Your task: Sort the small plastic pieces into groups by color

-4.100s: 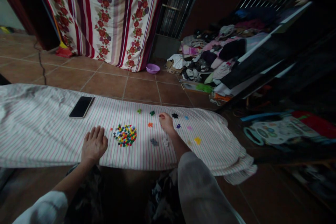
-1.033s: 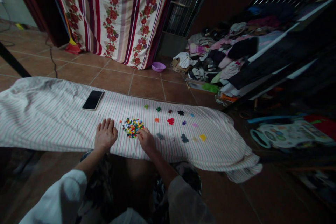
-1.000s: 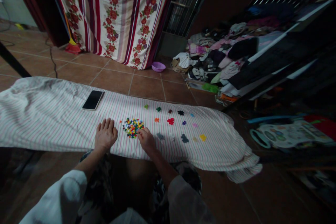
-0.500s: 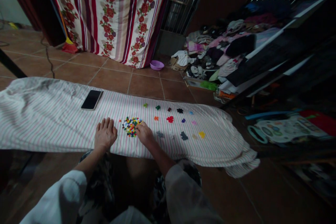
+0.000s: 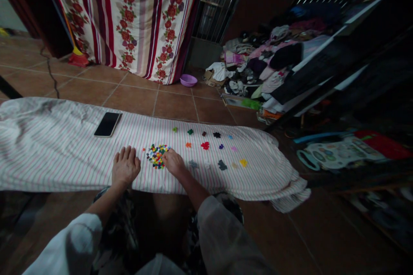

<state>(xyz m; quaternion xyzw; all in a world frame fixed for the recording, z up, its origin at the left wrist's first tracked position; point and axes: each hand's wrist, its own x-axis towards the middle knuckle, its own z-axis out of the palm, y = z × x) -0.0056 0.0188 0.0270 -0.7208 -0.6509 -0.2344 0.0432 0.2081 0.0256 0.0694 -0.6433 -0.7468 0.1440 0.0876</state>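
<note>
Left hand point(image 5: 125, 166): lay palm-down on the cloth point(image 5: 58, 150), grip stretched flat, holding nothing visible
Right hand point(image 5: 174, 163): curled at the mixed pile point(image 5: 156, 156); what its grip held, I couldn't tell
Left to sort: seemingly that pile, which sat between both hands
Sorted: seemingly the one-colour groups point(image 5: 204, 145), which lay rightward

Your head cam sits above/behind your L hand point(image 5: 126, 166) & R hand point(image 5: 174, 163), facing fwd/down, mid-dist, curtain point(image 5: 142, 21) beyond 'em.

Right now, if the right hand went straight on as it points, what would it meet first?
Most likely the pile of small coloured pieces; the right hand is angled toward it, at its edge, though contact is unclear.
</note>
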